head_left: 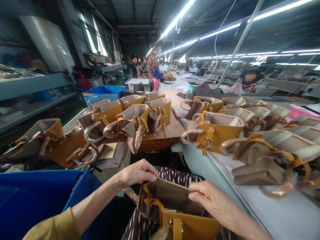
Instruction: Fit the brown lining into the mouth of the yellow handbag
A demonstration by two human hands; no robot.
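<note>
A mustard-yellow handbag (175, 213) with a brown lining rests on my lap, its mouth open toward me. My left hand (138, 173) is closed over the far left rim of the bag, fingers curled on the edge. My right hand (212, 196) grips the bag's right rim, fingers bent over it and pulling the opening apart. A plastic-wrapped handle sticks out at the bag's left side.
Several matching yellow handbags (215, 130) stand on the grey table (275, 213) at right and on a board over an orange basket (155, 144) ahead. A blue bin (30, 196) sits at left. Other people work in the distance.
</note>
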